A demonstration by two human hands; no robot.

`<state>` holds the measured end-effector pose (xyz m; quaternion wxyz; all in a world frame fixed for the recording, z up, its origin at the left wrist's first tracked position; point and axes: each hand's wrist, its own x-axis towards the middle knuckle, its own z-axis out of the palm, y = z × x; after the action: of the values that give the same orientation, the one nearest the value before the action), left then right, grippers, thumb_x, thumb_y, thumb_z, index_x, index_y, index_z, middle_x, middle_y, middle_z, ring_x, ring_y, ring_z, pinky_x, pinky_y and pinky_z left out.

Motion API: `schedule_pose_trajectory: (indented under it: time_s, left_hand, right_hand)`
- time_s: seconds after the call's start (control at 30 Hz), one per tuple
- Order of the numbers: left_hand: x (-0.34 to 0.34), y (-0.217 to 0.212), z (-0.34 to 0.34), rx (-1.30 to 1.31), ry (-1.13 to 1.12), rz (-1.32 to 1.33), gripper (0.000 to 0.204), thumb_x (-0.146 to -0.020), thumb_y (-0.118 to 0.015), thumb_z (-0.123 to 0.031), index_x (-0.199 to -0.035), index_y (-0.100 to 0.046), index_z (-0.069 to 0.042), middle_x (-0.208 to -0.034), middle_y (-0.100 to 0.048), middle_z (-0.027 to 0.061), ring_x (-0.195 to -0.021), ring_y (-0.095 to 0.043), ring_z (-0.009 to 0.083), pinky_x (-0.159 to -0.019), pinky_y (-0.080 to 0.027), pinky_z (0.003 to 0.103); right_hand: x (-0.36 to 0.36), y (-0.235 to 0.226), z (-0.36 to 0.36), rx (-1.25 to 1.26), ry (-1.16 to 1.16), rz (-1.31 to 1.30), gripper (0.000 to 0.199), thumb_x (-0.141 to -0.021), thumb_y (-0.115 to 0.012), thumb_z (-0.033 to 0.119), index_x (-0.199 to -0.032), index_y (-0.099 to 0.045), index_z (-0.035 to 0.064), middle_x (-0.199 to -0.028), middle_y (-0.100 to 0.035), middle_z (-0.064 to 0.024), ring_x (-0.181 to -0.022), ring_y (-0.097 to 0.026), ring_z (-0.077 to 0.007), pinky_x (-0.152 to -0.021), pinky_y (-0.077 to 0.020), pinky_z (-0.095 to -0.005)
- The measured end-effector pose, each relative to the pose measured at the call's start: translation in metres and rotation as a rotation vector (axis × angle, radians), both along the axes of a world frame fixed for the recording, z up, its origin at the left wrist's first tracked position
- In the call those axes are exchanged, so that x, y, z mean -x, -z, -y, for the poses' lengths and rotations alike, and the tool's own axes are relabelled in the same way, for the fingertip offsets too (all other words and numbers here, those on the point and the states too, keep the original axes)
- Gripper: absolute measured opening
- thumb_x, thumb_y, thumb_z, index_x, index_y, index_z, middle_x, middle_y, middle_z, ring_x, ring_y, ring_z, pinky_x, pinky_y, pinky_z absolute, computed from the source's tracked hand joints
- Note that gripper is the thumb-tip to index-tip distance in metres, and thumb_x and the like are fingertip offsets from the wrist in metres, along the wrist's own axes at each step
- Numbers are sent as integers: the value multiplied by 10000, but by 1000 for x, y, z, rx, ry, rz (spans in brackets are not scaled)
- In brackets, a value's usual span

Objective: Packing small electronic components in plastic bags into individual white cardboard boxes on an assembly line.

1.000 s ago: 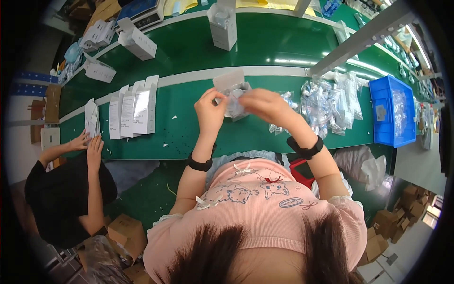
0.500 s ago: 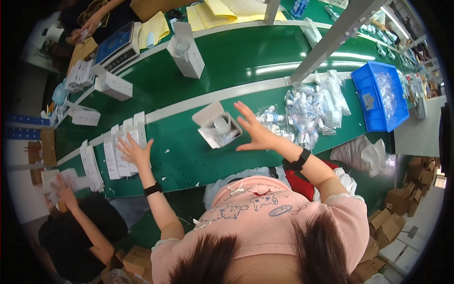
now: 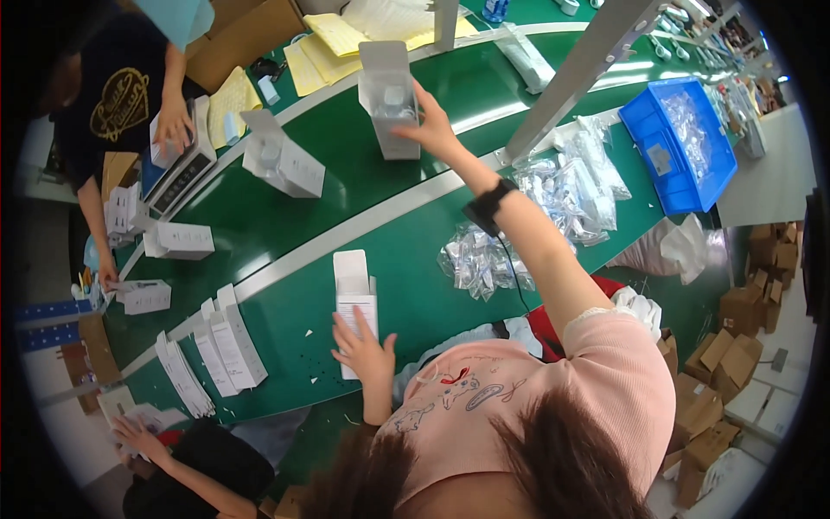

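Observation:
My right hand grips the right side of an upright white carton on the far green strip. The carton's lid flap stands up, and a clear-looking item shows in its top. My left hand lies with fingers spread on a slim white carton on the near bench. A flap sticks out at that carton's far end; whether it is fully flat I cannot tell. To the left of that hand is a stack of folded white cartons, with another folded stack beside it.
Bagged parts pile up to the right, near a blue bin. Another open carton stands on the far strip. A metal post rises behind the bags. At far left a co-worker's hand holds a white box.
The filled carton from the near bench is now on the far strip in my right hand. My left hand has moved right from the folded stack, with one carton now under it.

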<state>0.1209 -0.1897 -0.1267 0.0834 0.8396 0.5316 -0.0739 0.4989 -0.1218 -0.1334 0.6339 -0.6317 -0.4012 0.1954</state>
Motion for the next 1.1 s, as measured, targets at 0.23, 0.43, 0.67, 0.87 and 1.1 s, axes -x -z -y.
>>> schedule_pose_trajectory:
  time_s: [0.23,0.43,0.67,0.87,1.1]
  left_hand:
    - [-27,-10,-57,329,-38,169,830,-652,-735,-261,-1304,-268,-49,-1251,-375,200,-1168,-349,375,-944,-323,455]
    - [10,54,-91,587,4,570,798,-670,-724,-184,-1308,-263,-48,-1213,-405,205,-1118,-419,334,-920,-364,393]
    - [-3,45,-94,850,-187,635,829,-655,-715,-82,-1329,-233,-100,-1195,-449,176,-1075,-474,288,-881,-412,359]
    - [-32,-5,-65,979,-344,908,843,-662,-660,8,-1356,-206,-145,-1251,-414,126,-1103,-451,247,-904,-388,338]
    - [-78,-45,-46,698,-16,1041,929,-555,-757,-105,-1335,-253,-138,-1261,-361,122,-1140,-403,275,-940,-355,359]
  right_hand:
    - [-6,23,48,389,332,700,845,-693,-678,190,-1364,-185,46,-1320,-336,-195,-1166,-395,-326,-962,-340,-350]
    - [-54,-53,250,820,353,260,307,-720,-553,50,-1021,-599,11,-842,-626,-161,-693,-623,-263,-625,-485,-311]
    - [-202,22,332,1209,244,501,367,-762,-545,130,-1126,-555,85,-1026,-590,-192,-944,-574,-322,-805,-446,-388]
    - [-215,70,304,1165,397,411,579,-736,-540,119,-1290,-377,167,-1031,-553,-266,-985,-535,-374,-862,-423,-387]
    - [-209,61,314,926,319,376,772,-680,-582,106,-1364,-237,203,-1092,-522,-276,-1045,-503,-378,-893,-398,-395]
